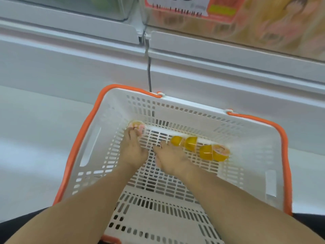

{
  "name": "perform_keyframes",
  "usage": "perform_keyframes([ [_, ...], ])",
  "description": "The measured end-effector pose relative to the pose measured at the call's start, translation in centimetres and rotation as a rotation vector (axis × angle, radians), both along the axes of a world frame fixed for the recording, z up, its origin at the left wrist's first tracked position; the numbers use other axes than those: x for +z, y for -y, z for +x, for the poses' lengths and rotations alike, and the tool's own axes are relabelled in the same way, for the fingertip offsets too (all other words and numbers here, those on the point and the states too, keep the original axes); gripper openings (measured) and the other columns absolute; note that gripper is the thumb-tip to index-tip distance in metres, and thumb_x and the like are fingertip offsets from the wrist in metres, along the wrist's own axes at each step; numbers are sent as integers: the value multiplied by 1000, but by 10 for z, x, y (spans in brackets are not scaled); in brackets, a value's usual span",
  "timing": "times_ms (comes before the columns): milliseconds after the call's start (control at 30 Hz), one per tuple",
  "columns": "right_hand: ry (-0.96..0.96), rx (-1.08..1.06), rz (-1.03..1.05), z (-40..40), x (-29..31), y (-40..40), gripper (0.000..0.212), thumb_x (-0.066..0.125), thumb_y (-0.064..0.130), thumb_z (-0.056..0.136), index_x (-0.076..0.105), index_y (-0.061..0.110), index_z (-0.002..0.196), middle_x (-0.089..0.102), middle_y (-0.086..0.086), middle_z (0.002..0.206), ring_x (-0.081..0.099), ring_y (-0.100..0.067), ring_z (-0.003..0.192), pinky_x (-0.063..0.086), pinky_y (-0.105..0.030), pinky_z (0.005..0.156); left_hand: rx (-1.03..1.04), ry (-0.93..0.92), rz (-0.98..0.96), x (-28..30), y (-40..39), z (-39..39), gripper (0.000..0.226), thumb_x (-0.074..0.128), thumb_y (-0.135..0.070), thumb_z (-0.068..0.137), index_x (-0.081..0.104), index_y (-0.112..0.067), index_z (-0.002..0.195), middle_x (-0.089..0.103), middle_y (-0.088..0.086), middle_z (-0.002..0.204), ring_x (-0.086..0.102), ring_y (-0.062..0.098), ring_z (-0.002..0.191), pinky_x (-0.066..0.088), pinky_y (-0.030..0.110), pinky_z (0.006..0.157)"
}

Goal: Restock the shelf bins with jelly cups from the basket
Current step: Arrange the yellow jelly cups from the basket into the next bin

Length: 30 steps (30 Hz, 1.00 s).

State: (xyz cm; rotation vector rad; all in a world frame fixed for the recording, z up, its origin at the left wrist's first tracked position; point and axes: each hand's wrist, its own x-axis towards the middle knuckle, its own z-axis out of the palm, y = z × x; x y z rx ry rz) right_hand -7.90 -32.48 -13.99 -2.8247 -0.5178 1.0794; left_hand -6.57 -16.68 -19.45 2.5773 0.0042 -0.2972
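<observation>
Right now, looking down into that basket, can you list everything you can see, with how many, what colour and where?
white slotted plastic basket with orange handles: one, white and orange, on the pale floor in front of the shelving.
yellow jelly cups: about four, yellow, in a row on their sides on the basket floor, right of centre.
pink-lidded jelly cup: one, pink and orange, far left corner of the basket floor.
white shelf unit: white, behind the basket.
orange price sign: one, orange and white, blurred, top of view.
left hand: one, fingertips on the pink-lidded jelly cup.
right hand: one, reaching to the yellow jelly cups; grip unclear.
</observation>
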Motion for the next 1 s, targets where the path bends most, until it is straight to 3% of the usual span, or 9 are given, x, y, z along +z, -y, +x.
perform_keyframes([
  [133,-42,-91,47,-39,-12,23,46,65,7,89,44,11,130,43,-15,125,58,-34,89,47,-41,65,143,20,-20,-2,14,13,67,71,-14,81,37,-1,137,34,21,139,55,43,104,53,48,81],
  [233,-124,-303,147,-60,-16,51,16,60,10,93,50,12,105,47,-12,109,52,-28,84,50,-40,77,240,-89,34,-2,23,25,79,72,-26,86,27,-8,149,29,19,144,55,41,110,54,49,86],
  [300,-185,-430,158,-66,-14,67,18,63,14,90,46,15,94,50,-7,99,52,-23,87,48,-35,79,270,-166,92,2,27,28,74,73,-32,85,35,-6,142,32,20,137,54,41,110,54,47,86],
  [400,-279,-614,169,-65,1,85,28,73,20,84,46,20,87,50,2,86,49,-15,75,41,-27,63,211,-289,119,11,32,25,65,77,-31,78,46,-3,127,37,18,128,56,33,98,53,39,80],
  [533,-479,-589,172,-37,56,113,27,76,27,86,52,14,91,66,-5,87,74,-22,83,50,-28,63,-247,-621,228,43,46,15,46,71,-23,76,58,-6,116,62,15,124,65,17,82,55,27,71],
  [667,-478,-497,212,4,168,146,41,81,23,82,59,12,114,74,-11,89,72,-20,67,54,-25,55,-675,-982,499,118,80,5,55,86,-37,59,60,-9,99,75,2,97,74,12,70,62,34,74],
  [767,-354,-496,345,13,262,165,43,83,22,80,56,14,112,75,-15,90,70,-21,65,52,-24,51,-834,-866,515,185,113,2,47,82,-43,63,63,-11,92,76,0,84,73,10,64,56,27,67],
  [867,-171,-535,594,5,332,178,35,79,14,82,56,11,108,72,-14,77,68,-18,58,52,-24,48,-877,-635,403,259,132,7,62,82,-36,70,50,-12,116,66,-5,83,67,14,63,47,26,54],
  [1000,129,-587,973,-11,389,189,25,74,5,83,56,11,99,71,-16,74,64,-18,52,53,-24,47,-880,-417,251,350,136,14,68,86,-35,68,41,-27,119,70,2,96,70,22,79,55,35,65],
])
